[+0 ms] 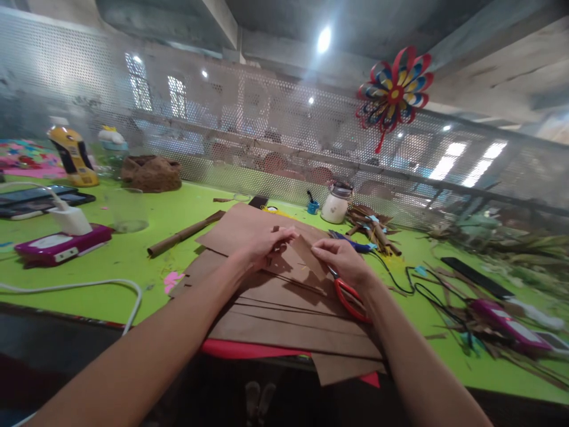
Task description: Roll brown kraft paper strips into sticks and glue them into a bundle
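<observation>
Bare forearms (191,314) enter from seven and five o'clock, meeting over stacked brown sheets (288,326) on the green worktop (122,261). The right hand (344,259) pinches a small brown piece (310,259) at its two o'clock edge, probably to steady it; the left hand (263,248) curls at its ten o'clock corner, grip unclear. Red-handled scissors (344,290) sit at the piece's four o'clock, presumably for easy reach.

Brown paper (310,258), red-handled scissors (340,293)
</observation>
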Demonstrator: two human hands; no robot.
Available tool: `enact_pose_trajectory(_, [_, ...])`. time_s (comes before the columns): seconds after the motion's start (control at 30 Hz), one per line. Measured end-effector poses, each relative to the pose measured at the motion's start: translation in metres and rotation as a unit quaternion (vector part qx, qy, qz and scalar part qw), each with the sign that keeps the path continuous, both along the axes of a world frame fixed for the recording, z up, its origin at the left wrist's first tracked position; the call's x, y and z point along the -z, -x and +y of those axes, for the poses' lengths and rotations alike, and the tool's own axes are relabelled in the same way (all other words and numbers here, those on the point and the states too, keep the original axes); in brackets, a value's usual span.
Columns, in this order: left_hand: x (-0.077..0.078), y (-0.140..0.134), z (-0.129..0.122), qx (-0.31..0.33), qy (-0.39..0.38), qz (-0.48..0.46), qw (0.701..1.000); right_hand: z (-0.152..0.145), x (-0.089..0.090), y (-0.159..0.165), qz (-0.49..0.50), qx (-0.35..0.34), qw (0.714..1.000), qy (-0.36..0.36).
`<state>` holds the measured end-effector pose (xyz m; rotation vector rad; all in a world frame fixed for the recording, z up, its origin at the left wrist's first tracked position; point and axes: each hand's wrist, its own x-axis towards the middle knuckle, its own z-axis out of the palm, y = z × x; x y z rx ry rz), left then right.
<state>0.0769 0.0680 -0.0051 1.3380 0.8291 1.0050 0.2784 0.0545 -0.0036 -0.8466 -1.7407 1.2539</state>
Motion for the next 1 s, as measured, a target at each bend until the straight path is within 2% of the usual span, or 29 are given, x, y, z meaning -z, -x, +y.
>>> enact_pose_trajectory(0.1, [-0.001,-0.002,0.000,0.023,-0.049,0.060,0.997,-0.001,-0.001,0.000,-0.103,0.009,0.993,-0.054])
enact_pose_trajectory(0.2, [0.002,-0.008,-0.002,0.055,-0.106,0.105,0.987,-0.002,0.000,0.004,-0.128,0.034,0.987,-0.091])
enact_pose_trajectory(0.33, [0.003,-0.011,-0.002,0.013,-0.120,0.095,0.988,-0.002,0.003,0.009,-0.078,0.050,0.995,-0.047])
enact_pose_trajectory(0.57, [-0.009,-0.009,-0.013,-0.047,-0.098,0.090,0.990,0.005,0.008,0.008,0.031,0.088,0.994,-0.060])
enact_pose_trajectory(0.67, [-0.011,-0.009,-0.016,-0.045,-0.089,0.094,0.991,0.006,0.010,0.007,0.064,0.095,0.993,-0.034])
enact_pose_trajectory(0.8, [-0.004,-0.008,-0.008,-0.032,-0.117,0.090,0.988,0.006,0.012,0.007,0.083,0.099,0.991,-0.017])
enact_pose_trajectory(0.9, [0.003,-0.008,0.001,-0.002,-0.150,0.087,0.985,0.005,0.011,0.008,0.064,0.102,0.992,-0.037])
enact_pose_trajectory(1.0, [0.004,-0.008,0.001,0.011,-0.155,0.115,0.981,0.003,0.008,0.009,0.020,0.105,0.992,-0.072])
